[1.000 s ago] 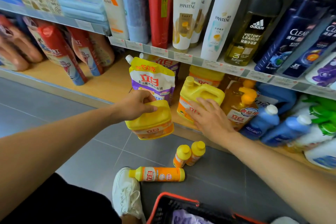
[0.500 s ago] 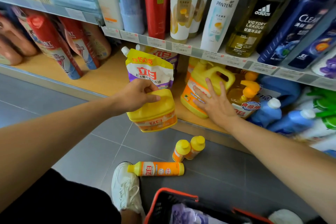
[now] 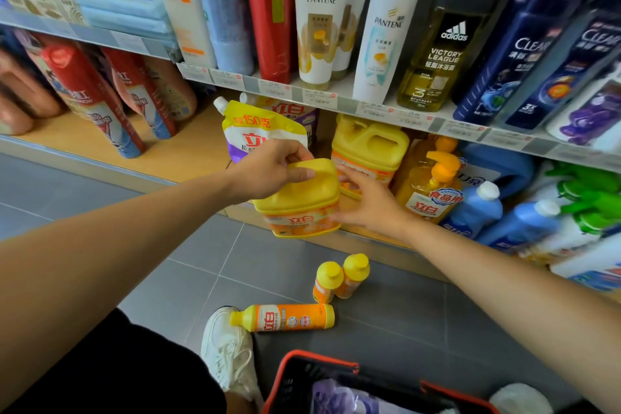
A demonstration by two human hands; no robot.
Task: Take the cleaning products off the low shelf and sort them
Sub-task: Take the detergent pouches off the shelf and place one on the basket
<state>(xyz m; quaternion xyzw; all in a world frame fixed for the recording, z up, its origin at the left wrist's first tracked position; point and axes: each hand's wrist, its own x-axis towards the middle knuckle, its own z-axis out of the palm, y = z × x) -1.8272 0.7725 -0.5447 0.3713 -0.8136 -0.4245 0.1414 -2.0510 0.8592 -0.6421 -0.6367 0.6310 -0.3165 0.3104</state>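
Three orange bottles (image 3: 284,317) are set down; a yellow jug (image 3: 297,202) is gripped by the left hand (image 3: 268,168), right hand (image 3: 368,203) spread; much is left shelved

Shampoo bottles (image 3: 319,27) on upper shelf (image 3: 336,100); red-rimmed basket (image 3: 302,356) beside white shoe (image 3: 228,353).

1. Left of the shelf jug (image 3: 369,148), a refill pouch (image 3: 258,128) stands near; past it the low shelf (image 3: 188,151) lies bare up to the red spray bottles (image 3: 100,101).
2. Right of it, a pump bottle (image 3: 430,191) crowds close, then blue bottles (image 3: 477,208) lie packed.
3. Above it, the upper shelf edge (image 3: 319,96) hangs low.
4. In front, the held jug (image 3: 302,202), gripped by the left hand (image 3: 272,168), and the spread right hand (image 3: 373,205) block the way.
5. Below, two upright small bottles (image 3: 327,282) and a lying bottle (image 3: 285,318) dot the floor (image 3: 134,212); the tiles to their left are open.
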